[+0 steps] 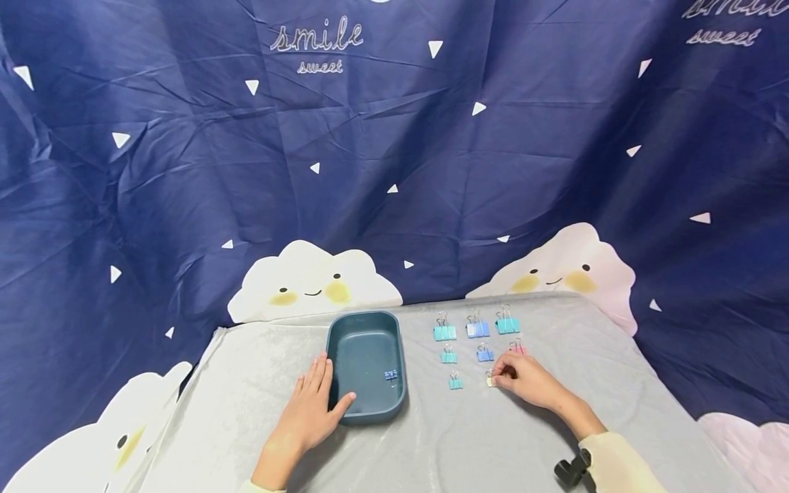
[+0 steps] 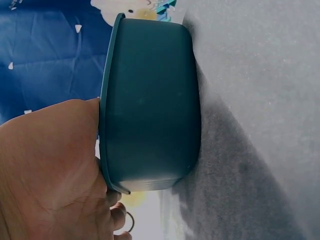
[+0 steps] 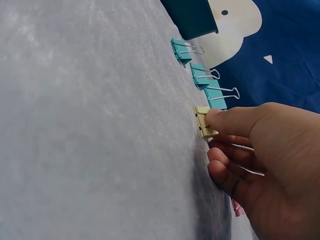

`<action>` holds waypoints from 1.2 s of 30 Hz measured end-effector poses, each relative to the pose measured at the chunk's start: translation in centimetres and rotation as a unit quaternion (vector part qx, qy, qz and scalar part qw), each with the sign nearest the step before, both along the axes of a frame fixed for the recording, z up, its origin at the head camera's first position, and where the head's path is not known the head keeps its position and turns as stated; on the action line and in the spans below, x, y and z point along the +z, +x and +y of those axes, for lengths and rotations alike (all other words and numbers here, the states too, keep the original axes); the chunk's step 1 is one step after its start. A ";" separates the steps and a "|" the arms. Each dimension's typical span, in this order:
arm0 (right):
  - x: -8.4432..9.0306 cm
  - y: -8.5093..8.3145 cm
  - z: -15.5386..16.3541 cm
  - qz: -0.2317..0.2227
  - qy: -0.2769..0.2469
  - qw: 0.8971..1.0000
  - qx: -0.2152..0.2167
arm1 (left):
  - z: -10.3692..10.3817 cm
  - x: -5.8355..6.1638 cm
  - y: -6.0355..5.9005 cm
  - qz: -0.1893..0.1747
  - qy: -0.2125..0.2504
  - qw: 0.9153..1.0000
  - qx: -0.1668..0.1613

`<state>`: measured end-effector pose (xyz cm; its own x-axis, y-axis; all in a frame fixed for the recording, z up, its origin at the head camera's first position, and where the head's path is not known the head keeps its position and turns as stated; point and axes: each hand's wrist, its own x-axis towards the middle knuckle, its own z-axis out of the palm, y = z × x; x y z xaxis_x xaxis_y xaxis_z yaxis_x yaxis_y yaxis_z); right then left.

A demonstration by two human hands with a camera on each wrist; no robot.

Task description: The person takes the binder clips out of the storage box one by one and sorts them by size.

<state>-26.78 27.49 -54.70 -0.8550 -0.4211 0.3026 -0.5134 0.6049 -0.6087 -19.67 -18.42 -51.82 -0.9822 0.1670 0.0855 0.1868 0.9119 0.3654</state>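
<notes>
My right hand point(image 1: 529, 378) pinches a small yellow binder clip point(image 3: 202, 121) between thumb and fingers, low over the grey cloth. A pink binder clip point(image 1: 518, 348) lies just behind that hand, partly covered. My left hand point(image 1: 311, 411) rests against the left side of a dark teal bin point(image 1: 365, 418), its fingers fairly straight and its thumb over the near-left rim. Inside the bin, toward the right, lies a small blue binder clip point(image 1: 391, 375). To the left of the yellow clip sits a small teal binder clip point(image 1: 455, 381).
Behind these lie a teal clip point(image 1: 449, 356) and a blue clip point(image 1: 485, 354). The back row has larger clips: teal point(image 1: 445, 333), blue point(image 1: 477, 330) and teal point(image 1: 508, 325). A navy curtain point(image 1: 370, 150) hangs behind the cloth-covered table point(image 1: 431, 445).
</notes>
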 end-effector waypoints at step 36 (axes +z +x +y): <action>7.5 -3.1 -8.3 0.051 0.060 0.995 0.061 | -0.1 0.2 0.1 -0.003 0.006 1.000 -0.002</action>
